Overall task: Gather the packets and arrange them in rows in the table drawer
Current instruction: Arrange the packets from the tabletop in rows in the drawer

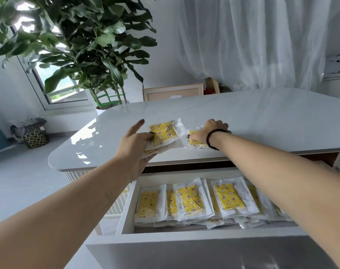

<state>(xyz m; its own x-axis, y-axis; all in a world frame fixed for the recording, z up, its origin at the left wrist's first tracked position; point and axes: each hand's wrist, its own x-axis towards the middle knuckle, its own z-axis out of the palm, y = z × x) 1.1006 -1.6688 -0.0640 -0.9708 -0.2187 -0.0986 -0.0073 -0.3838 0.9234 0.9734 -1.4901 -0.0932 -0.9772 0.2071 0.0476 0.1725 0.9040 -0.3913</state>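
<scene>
My left hand (135, 147) holds a small stack of clear packets with yellow star-print contents (164, 133) at the front of the white table top (243, 113), thumb on top, index finger stretched out. My right hand (208, 133), with a dark bead bracelet on the wrist, lies curled over another yellow packet (194, 141) on the table just to the right. Below, the open white drawer (128, 210) holds several of the same packets (190, 200) lying in an overlapping row.
A large leafy potted plant (83, 45) stands behind the table's left end. White curtains (252, 39) hang at the back, with a wooden frame (173, 92) leaning below them. A patterned bag (32, 135) sits on the floor at left.
</scene>
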